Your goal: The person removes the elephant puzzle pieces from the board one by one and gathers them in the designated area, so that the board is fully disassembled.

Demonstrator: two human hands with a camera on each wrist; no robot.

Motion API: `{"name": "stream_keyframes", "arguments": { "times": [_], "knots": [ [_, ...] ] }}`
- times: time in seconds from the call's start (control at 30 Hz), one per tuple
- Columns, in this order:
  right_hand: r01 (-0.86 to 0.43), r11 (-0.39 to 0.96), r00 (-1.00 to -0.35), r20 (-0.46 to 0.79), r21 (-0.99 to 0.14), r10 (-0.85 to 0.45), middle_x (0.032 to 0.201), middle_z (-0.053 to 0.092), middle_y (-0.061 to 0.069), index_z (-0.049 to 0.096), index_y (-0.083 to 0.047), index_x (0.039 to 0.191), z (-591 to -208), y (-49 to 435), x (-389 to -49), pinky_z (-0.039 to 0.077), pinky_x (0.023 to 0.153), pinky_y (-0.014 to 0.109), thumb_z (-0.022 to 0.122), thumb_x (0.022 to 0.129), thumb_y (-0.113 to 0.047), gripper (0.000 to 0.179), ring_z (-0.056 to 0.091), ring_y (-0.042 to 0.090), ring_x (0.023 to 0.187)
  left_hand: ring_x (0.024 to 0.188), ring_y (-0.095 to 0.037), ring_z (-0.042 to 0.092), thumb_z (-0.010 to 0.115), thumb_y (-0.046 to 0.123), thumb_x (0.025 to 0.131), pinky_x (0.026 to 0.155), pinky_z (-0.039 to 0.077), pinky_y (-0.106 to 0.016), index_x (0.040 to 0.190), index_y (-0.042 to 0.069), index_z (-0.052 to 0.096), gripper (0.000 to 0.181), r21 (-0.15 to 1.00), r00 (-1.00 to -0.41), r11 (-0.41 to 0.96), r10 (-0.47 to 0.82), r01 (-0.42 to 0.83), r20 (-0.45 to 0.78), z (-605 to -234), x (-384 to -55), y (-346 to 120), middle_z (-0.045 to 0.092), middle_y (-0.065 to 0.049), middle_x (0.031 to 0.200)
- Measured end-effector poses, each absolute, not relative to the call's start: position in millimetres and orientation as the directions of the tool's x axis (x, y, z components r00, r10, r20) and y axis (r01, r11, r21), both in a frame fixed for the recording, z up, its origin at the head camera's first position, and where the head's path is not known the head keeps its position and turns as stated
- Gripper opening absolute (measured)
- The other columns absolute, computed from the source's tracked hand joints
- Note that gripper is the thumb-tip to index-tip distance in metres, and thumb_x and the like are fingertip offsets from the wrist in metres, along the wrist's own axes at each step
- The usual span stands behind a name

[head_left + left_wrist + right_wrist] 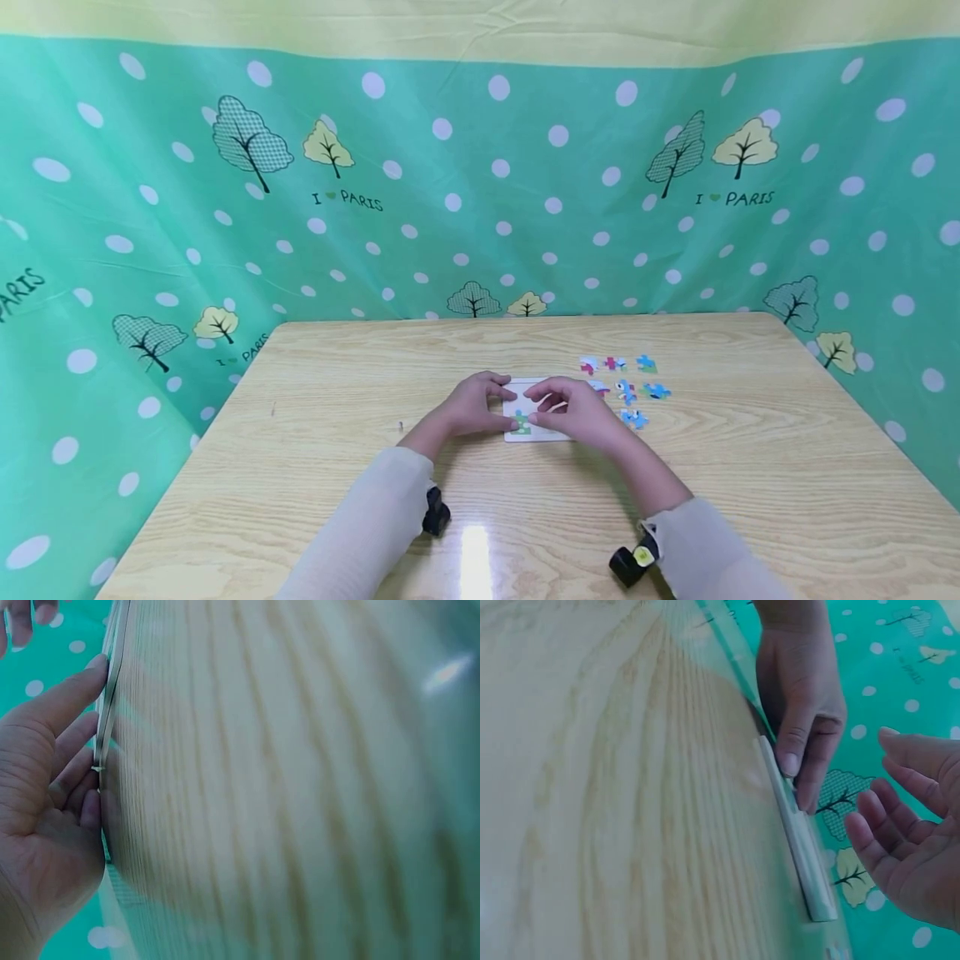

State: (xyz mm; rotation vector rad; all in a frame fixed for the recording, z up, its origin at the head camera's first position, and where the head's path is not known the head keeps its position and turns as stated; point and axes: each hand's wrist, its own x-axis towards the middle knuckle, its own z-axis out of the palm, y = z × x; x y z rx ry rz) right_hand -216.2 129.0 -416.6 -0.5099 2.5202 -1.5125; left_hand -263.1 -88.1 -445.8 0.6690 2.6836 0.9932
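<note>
A flat white puzzle board (527, 387) lies on the table between both hands, seen edge-on in the right wrist view. A green puzzle piece (521, 424) sits at its lower left. My left hand (476, 407) rests at the board's left side, thumb stretched along the green piece and fingertips at the upper left corner. Above the board's right part is my right hand (577, 408), its fingers loosely bent, and its palm (922, 847) shows nothing held. It hides much of the board's right side in the head view.
Several loose puzzle pieces (626, 391) lie right of the board, in blue, green, red and white. A tiny object (401, 426) lies left of my left wrist. Behind the wooden table (337, 367) hangs a green dotted curtain (480, 200).
</note>
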Motion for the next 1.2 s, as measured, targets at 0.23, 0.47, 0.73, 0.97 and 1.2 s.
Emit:
{"name": "stream_keyframes", "arguments": {
  "times": [0.23,0.47,0.73,0.97,1.2],
  "knots": [
    [-0.185,0.459,-0.914,-0.020,-0.869,-0.406,0.112,0.065,0.008,0.068,-0.005,0.116,-425,119,-225,0.053,0.079,0.034,0.076,0.085,-0.008,0.032,0.061,0.021,0.095,0.136,-0.029,0.040,0.085,0.030,0.076,0.112,0.030,-0.042,0.114,0.011,0.073,0.044,0.664,-0.869,0.656,0.494,0.360,-0.016,-443,-262,-88,0.051,-0.006,0.142],
    [-0.198,0.525,-0.912,-0.041,-0.828,-0.409,0.097,0.064,0.006,0.070,-0.005,0.113,-433,113,-232,0.049,0.079,0.033,0.083,0.074,-0.006,0.042,0.058,0.023,0.091,0.135,-0.028,0.040,0.086,0.027,0.075,0.113,0.029,-0.042,0.112,0.012,0.074,0.042,0.672,-0.870,0.650,0.493,0.355,-0.017,-442,-261,-87,0.051,-0.006,0.142],
    [-0.199,0.614,-0.921,-0.068,-0.764,-0.383,0.091,0.060,0.001,0.071,-0.008,0.109,-438,109,-238,0.047,0.075,0.030,0.087,0.069,-0.006,0.043,0.053,0.017,0.085,0.135,-0.030,0.041,0.086,0.028,0.075,0.113,0.028,-0.043,0.114,0.009,0.072,0.045,0.675,-0.871,0.649,0.490,0.352,-0.018,-441,-261,-88,0.052,-0.007,0.141],
    [-0.205,0.633,-0.920,-0.074,-0.747,-0.385,0.094,0.060,-0.001,0.072,-0.008,0.109,-438,110,-239,0.048,0.076,0.031,0.088,0.068,-0.007,0.043,0.053,0.015,0.085,0.137,-0.027,0.038,0.087,0.027,0.073,0.114,0.027,-0.041,0.116,0.011,0.072,0.048,0.672,-0.867,0.655,0.497,0.345,-0.040,-440,-263,-91,0.050,-0.003,0.143],
    [-0.197,0.646,-0.923,-0.082,-0.737,-0.376,0.092,0.059,0.000,0.073,-0.010,0.102,-438,110,-238,0.047,0.076,0.030,0.089,0.066,-0.010,0.039,0.052,0.015,0.083,0.138,-0.023,0.036,0.092,0.028,0.066,0.114,0.025,-0.039,0.125,0.012,0.067,0.065,0.663,-0.850,0.657,0.523,0.357,-0.060,-442,-266,-94,0.048,0.000,0.145]
  ]
}}
